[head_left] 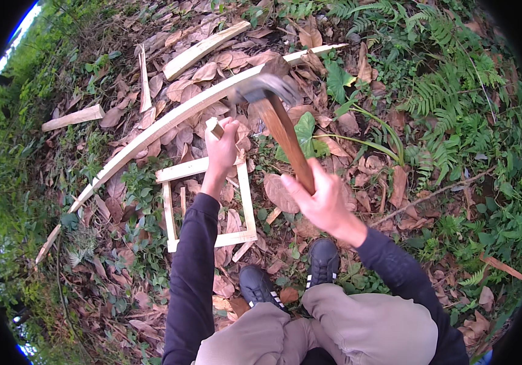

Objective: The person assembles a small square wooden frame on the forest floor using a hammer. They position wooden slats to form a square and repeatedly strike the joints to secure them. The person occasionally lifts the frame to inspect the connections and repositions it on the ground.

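Observation:
My right hand (329,199) is closed around the wooden handle of a claw hammer (286,137), its metal head raised and smeared by motion. To the left of the hammer head, my left hand (221,149) grips a short wooden stick (215,127) whose cut end points up; its lower part is hidden by the fist. Beneath my left forearm lies a four-sided frame of pale wood strips (246,198) on the leaves. The forearm covers some of its near and far sides. Whether the stick touches the frame, I cannot tell.
A long pale wood strip (170,123) curves across the ground beyond the frame. Shorter wood pieces (206,50) lie farther off, with one block (73,118) at the left. Dry leaves (280,193) cover the ground, and ferns (449,97) grow at the right. My shoes (323,263) are close by.

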The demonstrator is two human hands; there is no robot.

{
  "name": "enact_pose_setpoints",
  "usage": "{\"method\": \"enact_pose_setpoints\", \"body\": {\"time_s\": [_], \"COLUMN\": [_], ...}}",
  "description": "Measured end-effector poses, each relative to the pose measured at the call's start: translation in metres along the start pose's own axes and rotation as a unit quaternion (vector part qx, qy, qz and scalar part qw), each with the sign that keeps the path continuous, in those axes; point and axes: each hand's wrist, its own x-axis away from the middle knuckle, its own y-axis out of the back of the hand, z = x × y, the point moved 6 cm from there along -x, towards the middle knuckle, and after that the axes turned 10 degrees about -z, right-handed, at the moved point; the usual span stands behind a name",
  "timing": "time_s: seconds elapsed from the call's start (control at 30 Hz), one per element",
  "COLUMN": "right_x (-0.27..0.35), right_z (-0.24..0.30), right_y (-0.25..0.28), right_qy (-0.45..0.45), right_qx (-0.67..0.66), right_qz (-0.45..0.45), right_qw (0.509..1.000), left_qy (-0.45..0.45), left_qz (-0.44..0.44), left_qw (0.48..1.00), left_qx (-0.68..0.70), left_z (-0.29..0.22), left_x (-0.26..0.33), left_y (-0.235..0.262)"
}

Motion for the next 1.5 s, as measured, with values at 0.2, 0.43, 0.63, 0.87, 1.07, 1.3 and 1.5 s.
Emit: {"method": "enact_pose_setpoints", "body": {"time_s": [0.2, 0.43, 0.63, 0.87, 1.07, 1.3, 1.5], "right_x": [0.065, 0.073, 0.077, 0.075, 0.063, 0.066, 0.059], "right_z": [-0.100, -0.140, -0.143, -0.139, -0.129, -0.133, -0.127], "right_y": [-0.097, -0.144, -0.144, -0.146, -0.140, -0.140, -0.109], "right_qy": [-0.154, -0.185, -0.243, -0.228, -0.189, -0.130, -0.143], "right_qx": [0.019, 0.000, -0.033, -0.021, -0.001, 0.026, 0.059], "right_qz": [-0.041, -0.022, 0.002, -0.023, 0.005, -0.031, -0.035], "right_qw": [0.987, 0.982, 0.969, 0.973, 0.982, 0.991, 0.987], "left_qy": [-0.047, 0.007, 0.081, 0.060, 0.074, 0.072, 0.071], "left_qz": [-0.079, -0.050, 0.039, 0.100, 0.109, 0.103, 0.084], "left_qw": [0.995, 0.996, 0.990, 0.989, 0.988, 0.989, 0.990], "left_qx": [0.032, 0.074, 0.109, 0.087, 0.082, 0.074, 0.089], "left_z": [-0.008, -0.002, -0.006, -0.004, -0.003, -0.004, -0.005], "left_x": [0.017, 0.007, -0.008, -0.001, -0.013, -0.016, -0.014], "left_y": [-0.004, -0.005, -0.001, -0.004, -0.008, -0.013, -0.014]}}
